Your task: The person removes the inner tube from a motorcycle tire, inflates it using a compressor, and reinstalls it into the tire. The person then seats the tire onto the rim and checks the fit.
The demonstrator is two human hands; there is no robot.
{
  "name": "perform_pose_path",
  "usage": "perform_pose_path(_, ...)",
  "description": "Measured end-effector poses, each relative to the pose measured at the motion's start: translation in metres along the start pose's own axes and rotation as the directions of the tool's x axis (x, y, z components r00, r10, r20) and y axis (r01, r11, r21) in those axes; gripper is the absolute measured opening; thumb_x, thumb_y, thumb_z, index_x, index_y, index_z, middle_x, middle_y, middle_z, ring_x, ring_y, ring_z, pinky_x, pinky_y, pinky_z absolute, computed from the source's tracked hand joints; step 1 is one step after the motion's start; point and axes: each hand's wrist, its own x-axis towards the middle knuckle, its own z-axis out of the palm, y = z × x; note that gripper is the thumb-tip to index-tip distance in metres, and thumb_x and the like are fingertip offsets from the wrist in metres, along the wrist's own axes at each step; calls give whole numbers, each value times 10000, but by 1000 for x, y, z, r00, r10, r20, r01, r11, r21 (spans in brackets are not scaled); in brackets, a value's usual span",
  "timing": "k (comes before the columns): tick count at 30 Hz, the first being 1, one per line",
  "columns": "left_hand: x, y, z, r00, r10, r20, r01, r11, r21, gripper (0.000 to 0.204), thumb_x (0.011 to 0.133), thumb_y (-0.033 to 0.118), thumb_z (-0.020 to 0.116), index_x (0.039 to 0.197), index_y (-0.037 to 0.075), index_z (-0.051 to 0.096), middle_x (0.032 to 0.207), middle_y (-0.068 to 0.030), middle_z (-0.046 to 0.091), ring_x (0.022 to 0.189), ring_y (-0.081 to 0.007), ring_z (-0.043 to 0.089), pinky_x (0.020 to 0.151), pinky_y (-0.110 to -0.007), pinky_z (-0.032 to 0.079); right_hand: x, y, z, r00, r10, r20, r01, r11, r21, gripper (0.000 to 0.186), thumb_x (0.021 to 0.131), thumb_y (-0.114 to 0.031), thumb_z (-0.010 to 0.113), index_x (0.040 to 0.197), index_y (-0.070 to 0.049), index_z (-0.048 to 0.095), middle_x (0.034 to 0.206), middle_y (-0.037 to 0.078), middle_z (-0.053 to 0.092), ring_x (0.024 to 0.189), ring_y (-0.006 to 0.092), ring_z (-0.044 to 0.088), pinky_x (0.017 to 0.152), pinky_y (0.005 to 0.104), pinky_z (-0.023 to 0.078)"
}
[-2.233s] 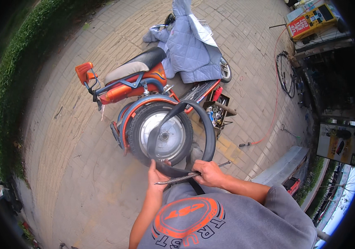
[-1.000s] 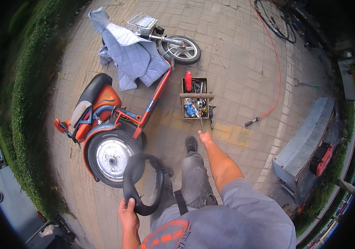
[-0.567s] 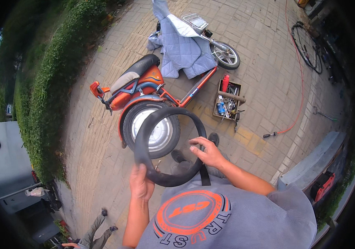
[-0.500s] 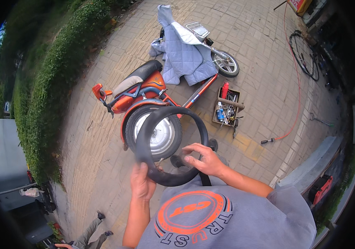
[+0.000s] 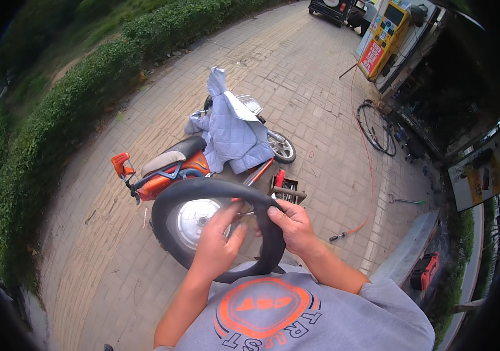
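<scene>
A black rubber inner tube point(image 5: 218, 188), smooth and round, is held up in front of my shirt. My right hand point(image 5: 297, 228) grips its right side, thumb over the near face and fingers behind. My left hand point(image 5: 219, 245) is inside the ring, fingers stretched toward the upper right part and thumb apart. Whether its fingertips touch the rubber is hard to tell. Behind the ring lies an orange scooter point(image 5: 159, 184) on its side, its silver rear wheel hub point(image 5: 194, 225) seen through the opening. A grey quilted cover point(image 5: 235, 131) drapes over the scooter's front.
A toolbox point(image 5: 288, 194) stands past the tube, partly hidden. A red hose point(image 5: 369, 193) runs along the paving at right, near a coiled black hose or tube point(image 5: 378, 137). A red and black case point(image 5: 424, 271) lies lower right. A hedge point(image 5: 69, 123) borders the left.
My left hand has left the tube's left side and moved into the ring. My right hand now grips the tube's right side. The view has shifted, showing more of the far right.
</scene>
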Motion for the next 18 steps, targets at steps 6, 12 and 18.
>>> perform_pose_path(6,-4,5,-15,996,67,-50,-62,994,94,194,842,16,694,1029,-29,674,887,-107,657,792,-160,607,722,-283,489,3,3,11,995,94,25,-97,960,262,291,992,-224,528,1122,31,582,883,131,684,762,194,684,727,335,579)
perform_pose_path(12,-20,-17,-11,955,-244,-172,223,966,-132,322,925,137,652,1185,-39,581,1119,-88,615,951,-138,591,811,-276,485,-13,19,45,953,-227,-201,145,924,-354,306,971,-177,567,1225,-7,584,982,121,672,880,226,652,783,333,528)
perform_pose_path(18,-31,-21,12,874,-481,67,468,798,-381,317,866,174,728,1099,6,595,959,-44,627,865,-140,604,783,-280,490,-62,49,33,867,-433,244,395,302,-867,497,775,-199,761,1215,-52,581,1225,163,530,1118,342,513,971,476,358)
